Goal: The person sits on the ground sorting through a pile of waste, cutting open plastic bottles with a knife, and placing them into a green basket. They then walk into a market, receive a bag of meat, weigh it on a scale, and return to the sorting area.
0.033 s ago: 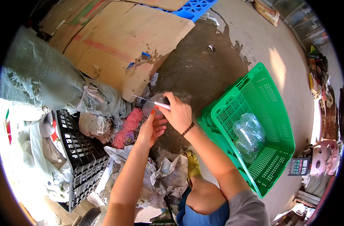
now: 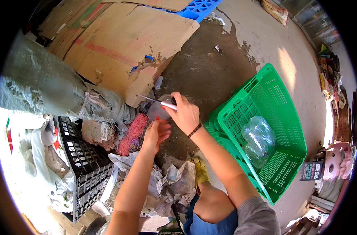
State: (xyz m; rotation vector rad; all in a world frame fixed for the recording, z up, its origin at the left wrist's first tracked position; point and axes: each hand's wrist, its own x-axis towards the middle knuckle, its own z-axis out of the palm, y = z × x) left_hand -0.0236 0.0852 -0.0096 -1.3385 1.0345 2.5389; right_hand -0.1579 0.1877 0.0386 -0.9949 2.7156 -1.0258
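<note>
Only slightly, the hands are drawing apart since the earlier frame: the right hand (image 2: 186,117) is sitting a touch higher, the left hand (image 2: 155,135) a touch lower, and the thin-bladed tool (image 2: 168,105) is rising with the right. Fingers and thumb of the right hand are closing narrowly around its pale handle, while the blade is pointing left toward the cardboard (image 2: 119,35); whether the tip is touching the sheet, I cannot tell. Just below the blade, a clear plastic piece (image 2: 155,111) is showing between the hands. The left hand is curling loosely beside it, thumb raised; whether it is pinching the plastic is not clear. A dark beaded bracelet (image 2: 195,130) is circling the right wrist.

Beyond the left hand, pink mesh (image 2: 133,133) is lying next to a rough block (image 2: 96,133), with a black crate (image 2: 93,171) leaning farther left. Crumpled sheeting (image 2: 178,180) is spreading under the forearms, near a yellow shoe (image 2: 202,170). To the right, a green basket (image 2: 288,129) is holding clear plastic containers (image 2: 260,135). At the top, a blue pallet (image 2: 198,9) is showing past the cardboard.
</note>
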